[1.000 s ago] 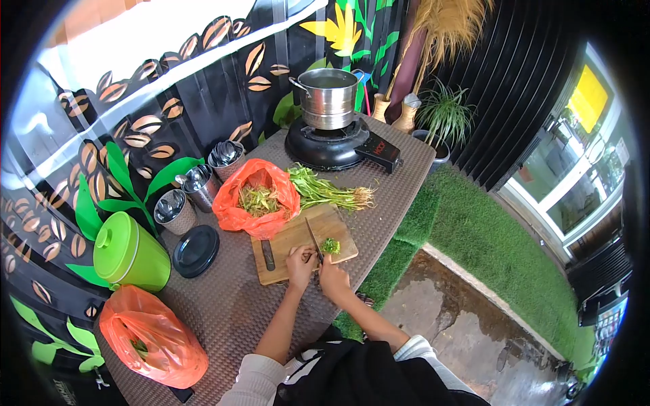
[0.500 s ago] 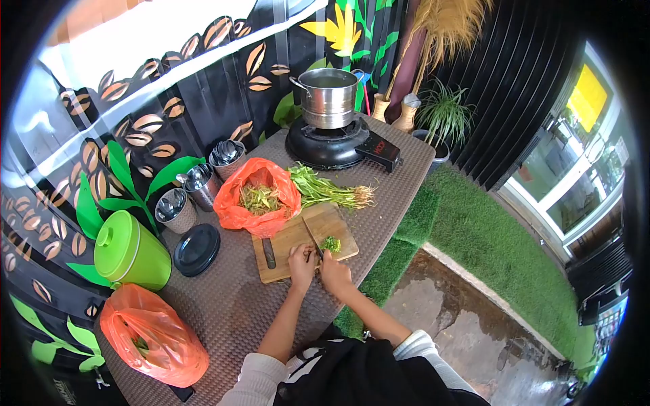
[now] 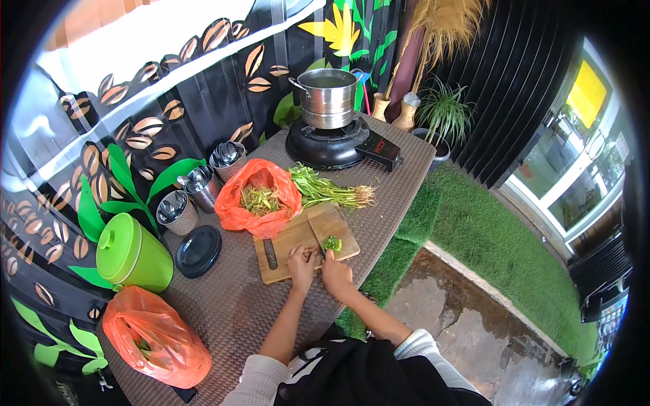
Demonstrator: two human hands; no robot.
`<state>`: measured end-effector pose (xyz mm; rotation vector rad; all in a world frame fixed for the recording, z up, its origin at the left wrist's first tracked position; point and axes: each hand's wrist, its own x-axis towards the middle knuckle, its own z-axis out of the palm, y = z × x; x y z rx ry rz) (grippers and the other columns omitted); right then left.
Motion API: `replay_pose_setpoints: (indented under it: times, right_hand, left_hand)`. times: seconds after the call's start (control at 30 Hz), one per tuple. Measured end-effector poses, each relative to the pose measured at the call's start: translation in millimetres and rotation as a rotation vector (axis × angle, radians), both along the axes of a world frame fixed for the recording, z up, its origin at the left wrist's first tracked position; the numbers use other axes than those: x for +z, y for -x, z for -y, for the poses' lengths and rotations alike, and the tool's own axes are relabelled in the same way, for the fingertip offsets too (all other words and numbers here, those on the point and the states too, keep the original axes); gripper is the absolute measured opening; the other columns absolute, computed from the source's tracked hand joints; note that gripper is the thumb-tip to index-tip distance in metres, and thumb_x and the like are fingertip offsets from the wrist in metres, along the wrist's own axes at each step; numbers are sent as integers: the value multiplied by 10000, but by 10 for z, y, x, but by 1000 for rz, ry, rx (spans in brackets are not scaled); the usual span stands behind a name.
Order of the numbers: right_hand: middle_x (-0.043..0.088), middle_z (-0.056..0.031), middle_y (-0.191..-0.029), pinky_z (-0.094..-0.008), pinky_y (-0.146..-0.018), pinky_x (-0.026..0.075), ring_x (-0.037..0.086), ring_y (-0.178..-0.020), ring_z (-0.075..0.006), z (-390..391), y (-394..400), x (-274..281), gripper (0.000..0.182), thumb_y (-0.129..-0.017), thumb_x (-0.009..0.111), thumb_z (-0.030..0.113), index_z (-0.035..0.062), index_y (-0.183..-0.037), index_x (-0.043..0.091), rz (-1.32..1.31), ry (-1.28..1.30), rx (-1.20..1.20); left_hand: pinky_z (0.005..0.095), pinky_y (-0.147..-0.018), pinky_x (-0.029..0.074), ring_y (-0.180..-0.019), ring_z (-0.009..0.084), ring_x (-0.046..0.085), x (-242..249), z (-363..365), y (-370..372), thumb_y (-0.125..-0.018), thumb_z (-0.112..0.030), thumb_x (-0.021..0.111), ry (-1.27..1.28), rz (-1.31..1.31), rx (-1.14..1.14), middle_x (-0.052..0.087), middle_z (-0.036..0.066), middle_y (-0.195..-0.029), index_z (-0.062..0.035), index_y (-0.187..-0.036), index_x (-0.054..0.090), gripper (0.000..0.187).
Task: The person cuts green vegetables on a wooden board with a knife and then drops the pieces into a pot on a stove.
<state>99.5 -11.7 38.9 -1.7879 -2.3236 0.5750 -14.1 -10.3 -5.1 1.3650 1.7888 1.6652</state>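
A wooden cutting board (image 3: 291, 241) lies on the table below both hands. My right hand (image 3: 336, 276) is closed around the handle of a knife (image 3: 315, 231), whose blade points away across the board. Beside the blade, on its right, sits a small heap of chopped greens (image 3: 332, 243). My left hand (image 3: 301, 264) rests just left of the knife with its fingers curled; whatever they pinch is hidden. Beyond the board lie a bunch of leafy greens with roots (image 3: 332, 191) and an open orange plastic bag (image 3: 231, 203) holding plant trimmings.
A steel pot (image 3: 328, 101) stands on a black burner (image 3: 325, 145) at the table's far end. Along the left are cutlery cups (image 3: 177, 215), black plates (image 3: 198, 252), a green lidded container (image 3: 139, 257) and a tied orange bag (image 3: 159, 345). The table edge (image 3: 387, 249) runs to the right.
Both hands stay at nearly the same spot on the board, with the knife still in the right one. The whole view has shifted very slightly.
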Motion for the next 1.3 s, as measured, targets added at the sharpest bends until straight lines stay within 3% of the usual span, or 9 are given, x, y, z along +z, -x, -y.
replay_pose_setpoints:
  times: [0.37, 0.67, 0.83, 0.9, 0.93, 1.0, 1.13, 1.23, 1.3]
  right_hand:
    - [634, -277, -826, -524, -704, 508, 632, -798, -447, 234, -46, 188, 302, -958, 388, 296, 7, -1044, 375, -143, 186, -15]
    - [646, -183, -658, -467, -514, 518, 652, -590, -364, 182, -40, -76, 239, -950, 398, 253, 30, -1036, 390, 40, -120, 37]
    - [637, -227, -700, -511, -576, 509, 636, -650, -416, 70, -184, 32, 343, -947, 423, 304, -3, -1100, 404, -33, -50, 43]
    - [626, -252, -706, -532, -592, 496, 623, -675, -442, 70, -282, 93, 343, -949, 420, 306, -4, -1095, 398, -118, -19, 27]
    - [615, -277, -711, -553, -608, 482, 610, -701, -467, 67, -329, 118, 344, -952, 417, 308, -5, -1091, 393, -201, 15, 12]
    - [614, -286, -729, -555, -623, 479, 605, -712, -473, 57, -421, 130, 342, -950, 420, 314, 1, -1087, 409, -248, 6, -22]
    - [603, -315, -765, -569, -663, 461, 584, -748, -498, 14, -596, 99, 351, -943, 445, 314, -3, -1094, 425, -387, -9, -100]
    - [585, -330, -751, -568, -656, 433, 574, -777, -504, 42, -669, 90, 295, -943, 459, 275, -10, -1020, 453, -485, -3, -168]
    - [586, -332, -760, -562, -660, 436, 574, -784, -503, 48, -704, 81, 301, -942, 460, 273, -12, -1036, 458, -508, -2, -183]
  left_hand:
    - [258, -650, 504, -716, 155, 643, -68, -45, -13, -792, 63, 630, -8, -13, -2, 592, 109, -810, 29, -906, 617, 119]
    - [309, -647, 492, -710, 210, 618, 91, 22, -52, -786, 45, 626, 11, -129, 12, 586, 131, -800, 13, -913, 611, 131]
    - [325, -652, 479, -716, 222, 595, 57, -27, -82, -789, 25, 634, 19, -224, 34, 590, 131, -775, 8, -914, 605, 129]
    - [318, -616, 476, -666, 214, 594, 48, -122, -87, -789, 16, 633, -40, -411, 60, 609, 134, -765, 15, -900, 616, 113]
    - [318, -616, 476, -666, 214, 594, 50, -148, -102, -789, 16, 633, -41, -411, 62, 609, 134, -765, 15, -900, 616, 113]
    - [374, -666, 475, -712, 296, 591, 56, -209, -143, -793, -29, 615, 70, -4, -135, 604, 163, -783, -4, -881, 643, 95]
    - [305, -570, 482, -569, 209, 602, 176, -297, -132, -787, 14, 601, 14, -129, -54, 638, 139, -760, 32, -874, 643, 98]
    - [321, -621, 501, -676, 251, 630, 184, -320, -59, -795, 23, 565, 100, -239, -67, 640, 168, -827, 28, -924, 638, 148]
    - [349, -680, 502, -816, 296, 619, 144, -374, -36, -806, 9, 550, -15, -392, -81, 630, 199, -906, 23, -990, 628, 201]
